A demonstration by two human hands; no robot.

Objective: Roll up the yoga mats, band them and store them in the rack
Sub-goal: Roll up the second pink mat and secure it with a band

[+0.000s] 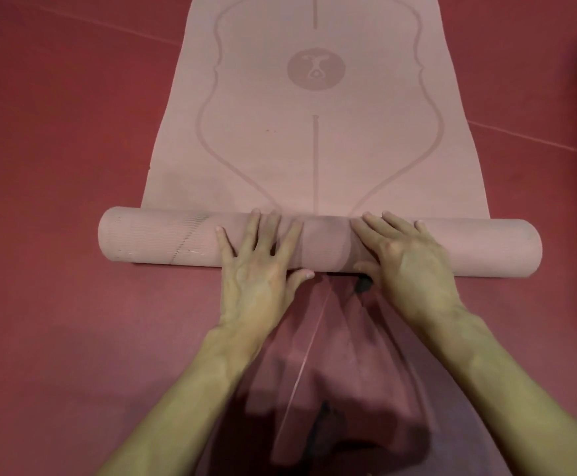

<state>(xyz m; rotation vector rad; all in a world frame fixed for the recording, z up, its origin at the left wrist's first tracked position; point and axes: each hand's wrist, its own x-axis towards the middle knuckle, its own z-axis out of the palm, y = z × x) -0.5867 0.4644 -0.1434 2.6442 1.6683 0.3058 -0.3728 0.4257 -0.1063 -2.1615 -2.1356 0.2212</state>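
On red floor (57, 201): left hand (259, 266), right hand (407, 259) flat atop half-rolled mat (314, 142).

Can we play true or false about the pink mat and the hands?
1. The left hand and right hand both rest on the roll. True.
2. The mat is rolled up all the way. False: a long part lies flat beyond the roll.
3. A band is tied round the roll. False: nothing is tied round it.
4. The floor is red. True.
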